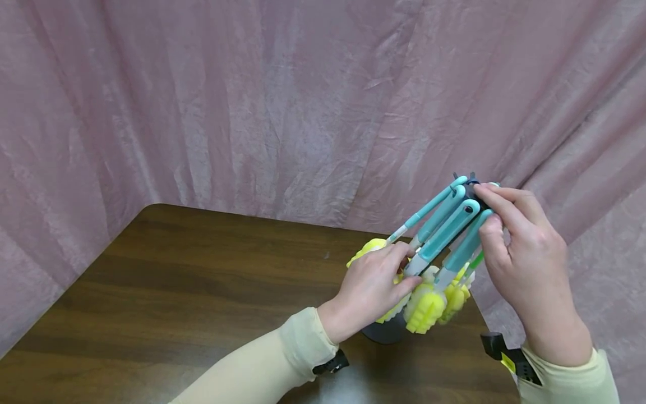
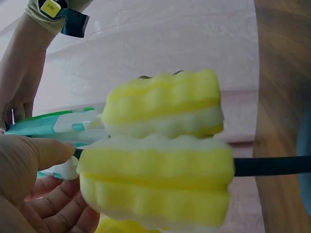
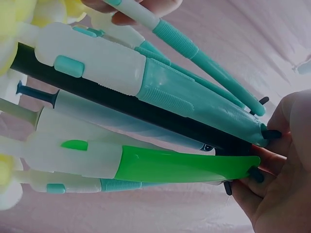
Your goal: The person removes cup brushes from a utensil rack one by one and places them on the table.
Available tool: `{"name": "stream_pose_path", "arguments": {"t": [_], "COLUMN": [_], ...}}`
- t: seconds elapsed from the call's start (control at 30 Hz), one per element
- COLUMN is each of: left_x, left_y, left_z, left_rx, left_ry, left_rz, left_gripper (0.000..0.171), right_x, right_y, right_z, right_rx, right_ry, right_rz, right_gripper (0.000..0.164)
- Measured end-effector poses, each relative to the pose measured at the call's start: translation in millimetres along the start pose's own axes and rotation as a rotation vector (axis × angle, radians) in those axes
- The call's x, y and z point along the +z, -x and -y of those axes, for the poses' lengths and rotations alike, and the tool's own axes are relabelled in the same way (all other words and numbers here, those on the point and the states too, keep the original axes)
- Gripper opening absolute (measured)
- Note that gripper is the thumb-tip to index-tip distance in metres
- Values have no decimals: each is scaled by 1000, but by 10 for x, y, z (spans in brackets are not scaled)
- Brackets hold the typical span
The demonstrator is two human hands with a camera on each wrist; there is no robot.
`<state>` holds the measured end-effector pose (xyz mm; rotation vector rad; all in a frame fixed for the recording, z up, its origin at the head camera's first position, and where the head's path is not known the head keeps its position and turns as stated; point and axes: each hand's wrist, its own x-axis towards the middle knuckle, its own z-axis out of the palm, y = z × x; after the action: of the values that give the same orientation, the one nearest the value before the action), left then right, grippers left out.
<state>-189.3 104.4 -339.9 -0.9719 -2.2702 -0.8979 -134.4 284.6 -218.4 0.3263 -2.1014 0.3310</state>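
Note:
Several bottle brushes with teal handles (image 1: 446,233) and yellow-and-white sponge heads (image 1: 426,308) hang from a black rotating stand, its round base (image 1: 386,332) partly hidden below them. One brush has a green handle (image 3: 189,163). My right hand (image 1: 532,252) grips the hooked top of the stand, fingers behind the black hooks (image 3: 272,134). Among the brush necks is my left hand (image 1: 370,286), thumb and fingers around a white brush neck (image 2: 68,169) just above a sponge head (image 2: 158,182). Other sponges hide part of its grip.
The stand is at the right side of a brown wooden table (image 1: 202,280). A pink curtain (image 1: 303,112) hangs behind and beside the table. A black band with a camera (image 1: 510,359) sits on the right wrist.

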Motion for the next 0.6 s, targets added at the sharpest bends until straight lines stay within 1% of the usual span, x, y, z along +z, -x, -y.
{"name": "stream_pose_path", "arguments": {"t": [0.1, 0.23, 0.4, 0.6], "left_x": [9, -5, -13, -18], "left_y": [44, 98, 143, 195], "left_z": [37, 69, 81, 87], "left_rx": [25, 60, 76, 88], "left_ry": [-6, -17, -20, -20], "left_rz": [-39, -78, -124, -140], "left_gripper": [32, 31, 29, 30], "right_x": [2, -4, 6, 8], "right_y": [5, 19, 23, 19], "right_z": [-11, -11, -23, -45], "right_rx": [-1, 21, 26, 1], "right_ry": [3, -8, -12, -15], "right_rz": [-6, -5, -3, 3], "right_gripper": [46, 46, 46, 47]}}
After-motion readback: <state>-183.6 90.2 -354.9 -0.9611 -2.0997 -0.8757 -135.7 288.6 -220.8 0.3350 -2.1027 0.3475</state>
